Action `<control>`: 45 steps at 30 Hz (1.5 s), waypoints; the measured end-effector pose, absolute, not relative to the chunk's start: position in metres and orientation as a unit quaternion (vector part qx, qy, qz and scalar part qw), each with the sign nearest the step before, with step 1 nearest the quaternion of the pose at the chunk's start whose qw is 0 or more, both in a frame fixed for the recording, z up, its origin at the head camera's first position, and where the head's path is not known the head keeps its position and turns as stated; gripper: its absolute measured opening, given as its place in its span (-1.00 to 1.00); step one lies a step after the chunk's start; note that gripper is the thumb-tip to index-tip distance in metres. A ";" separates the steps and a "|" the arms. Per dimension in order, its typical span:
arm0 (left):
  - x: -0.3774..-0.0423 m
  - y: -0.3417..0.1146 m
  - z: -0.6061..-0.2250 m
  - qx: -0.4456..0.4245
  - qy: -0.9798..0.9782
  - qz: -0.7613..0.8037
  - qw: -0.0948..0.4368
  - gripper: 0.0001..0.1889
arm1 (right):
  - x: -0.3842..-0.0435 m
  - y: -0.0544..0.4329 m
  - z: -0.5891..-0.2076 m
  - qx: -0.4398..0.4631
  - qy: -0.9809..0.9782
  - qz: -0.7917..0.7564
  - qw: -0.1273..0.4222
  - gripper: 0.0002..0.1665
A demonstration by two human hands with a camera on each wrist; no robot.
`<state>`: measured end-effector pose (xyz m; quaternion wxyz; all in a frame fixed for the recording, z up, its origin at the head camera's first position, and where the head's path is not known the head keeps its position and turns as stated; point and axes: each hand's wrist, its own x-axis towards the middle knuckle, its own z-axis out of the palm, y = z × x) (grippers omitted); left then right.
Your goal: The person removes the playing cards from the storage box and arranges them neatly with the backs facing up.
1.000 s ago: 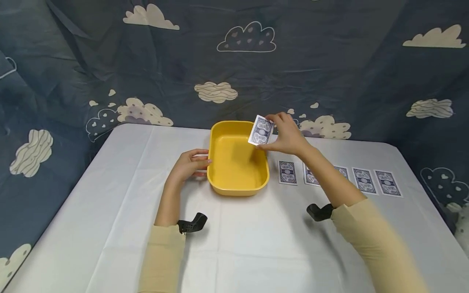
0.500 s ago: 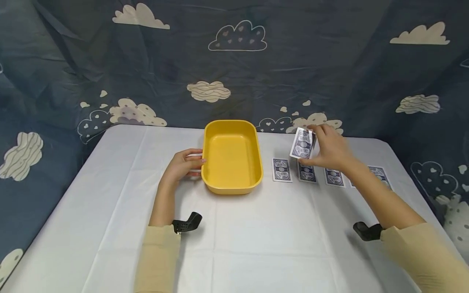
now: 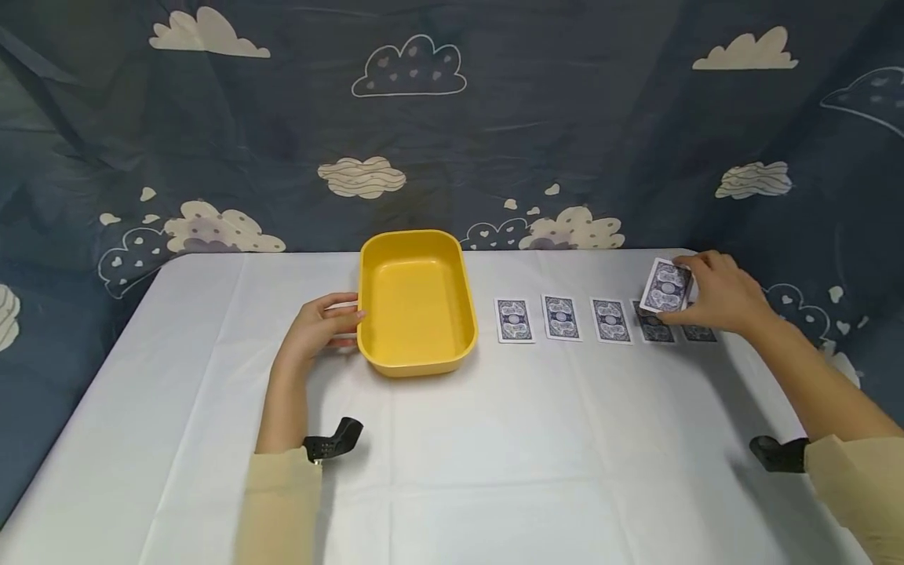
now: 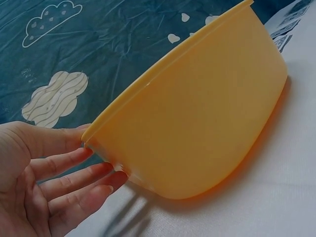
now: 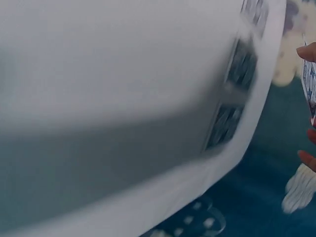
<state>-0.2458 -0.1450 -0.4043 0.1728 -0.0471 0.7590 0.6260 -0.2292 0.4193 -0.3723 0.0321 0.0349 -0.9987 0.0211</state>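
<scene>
A yellow plastic tub (image 3: 417,365) stands on the table, with my left hand (image 3: 319,329) at its left side. In the left wrist view, the fingertips of that hand touch the tub's rim and wall, the fingers mostly straight. My right hand (image 3: 723,294) pinches playing cards (image 3: 665,286) between thumb and fingers, their blue patterned backs facing up. They are above the right end of a row of face-down playing cards (image 3: 611,321), overlapping the last ones in the head view. The right wrist view catches just fingertips and the edge of the held cards (image 5: 309,81).
A white cloth covers the table (image 3: 494,471). Behind it hangs a dark blue curtain (image 3: 551,118) with cloud prints, close to the table's far edge. Black wrist cameras (image 3: 335,439) stick out from both forearms.
My right hand has carried the held cards from over the tub's right rim to the right end of the row. The left hand stays at the tub. The head view has turned right.
</scene>
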 end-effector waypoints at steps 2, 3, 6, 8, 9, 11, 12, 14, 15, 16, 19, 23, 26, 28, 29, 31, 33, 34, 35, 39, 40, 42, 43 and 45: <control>-0.246 -0.145 -0.405 -0.046 0.759 0.626 0.174 -0.44 | -0.226 0.436 -0.375 0.024 -0.999 0.023 0.025 0.16; -0.245 -0.144 -0.405 -0.046 0.759 0.625 0.173 -0.44 | -0.224 0.444 -0.377 0.020 -0.999 0.024 0.021 0.16; -0.245 -0.144 -0.405 -0.044 0.761 0.623 0.175 -0.44 | -0.220 0.465 -0.381 0.008 -1.000 0.023 0.008 0.17; -0.245 -0.144 -0.405 -0.046 0.762 0.622 0.176 -0.44 | -0.218 0.477 -0.384 0.006 -1.000 0.018 -0.002 0.18; -0.245 -0.144 -0.405 -0.046 0.761 0.622 0.177 -0.43 | -0.218 0.482 -0.385 0.007 -1.000 0.014 -0.008 0.18; -0.245 -0.144 -0.405 -0.049 0.761 0.621 0.180 -0.41 | -0.216 0.493 -0.388 0.005 -1.000 0.009 -0.025 0.20; -0.244 -0.144 -0.404 -0.049 0.761 0.620 0.181 -0.41 | -0.215 0.498 -0.389 0.004 -0.999 0.008 -0.035 0.21; -0.244 -0.144 -0.403 -0.051 0.763 0.617 0.184 -0.39 | -0.213 0.508 -0.392 0.000 -0.998 0.005 -0.055 0.22; -0.243 -0.144 -0.402 -0.050 0.764 0.616 0.184 -0.38 | -0.212 0.513 -0.393 -0.002 -0.998 0.004 -0.065 0.22; -0.243 -0.144 -0.401 -0.051 0.765 0.615 0.185 -0.38 | -0.212 0.517 -0.394 -0.002 -0.997 0.004 -0.073 0.23; -0.242 -0.146 -0.401 -0.050 0.768 0.611 0.183 -0.36 | -0.214 0.528 -0.398 0.001 -0.996 0.004 -0.094 0.24; -0.241 -0.148 -0.402 -0.047 0.774 0.605 0.181 -0.36 | -0.216 0.538 -0.403 0.007 -0.992 0.003 -0.126 0.25; -0.242 -0.149 -0.403 -0.042 0.775 0.604 0.184 -0.35 | -0.217 0.542 -0.404 0.008 -0.989 0.003 -0.147 0.23; -0.242 -0.147 -0.403 -0.038 0.774 0.604 0.187 -0.34 | -0.218 0.544 -0.404 0.008 -0.987 0.003 -0.158 0.21; -0.243 -0.146 -0.404 -0.036 0.773 0.605 0.188 -0.35 | -0.219 0.545 -0.404 0.010 -0.987 0.003 -0.162 0.20; -0.243 -0.145 -0.404 -0.034 0.769 0.609 0.190 -0.35 | -0.221 0.546 -0.405 0.011 -0.985 0.002 -0.170 0.19; -0.242 -0.146 -0.405 -0.032 0.766 0.612 0.191 -0.35 | -0.223 0.544 -0.405 0.014 -0.984 0.003 -0.178 0.20; -0.241 -0.146 -0.405 -0.031 0.766 0.613 0.192 -0.34 | -0.224 0.544 -0.405 0.016 -0.983 0.003 -0.183 0.20; -0.241 -0.146 -0.404 -0.030 0.765 0.614 0.191 -0.34 | -0.225 0.544 -0.405 0.019 -0.983 0.006 -0.185 0.19; -0.241 -0.145 -0.403 -0.029 0.767 0.612 0.190 -0.36 | -0.229 0.543 -0.405 0.026 -0.981 0.008 -0.190 0.16; -0.242 -0.145 -0.403 -0.030 0.768 0.611 0.190 -0.37 | -0.230 0.543 -0.406 0.028 -0.981 0.009 -0.190 0.15; -0.242 -0.144 -0.403 -0.030 0.770 0.609 0.188 -0.38 | -0.231 0.543 -0.407 0.025 -0.981 0.009 -0.191 0.15; -0.242 -0.144 -0.403 -0.031 0.771 0.608 0.188 -0.38 | -0.232 0.543 -0.408 0.025 -0.981 0.011 -0.192 0.16; -0.243 -0.145 -0.403 -0.031 0.772 0.607 0.186 -0.38 | -0.233 0.542 -0.409 0.022 -0.980 0.016 -0.196 0.18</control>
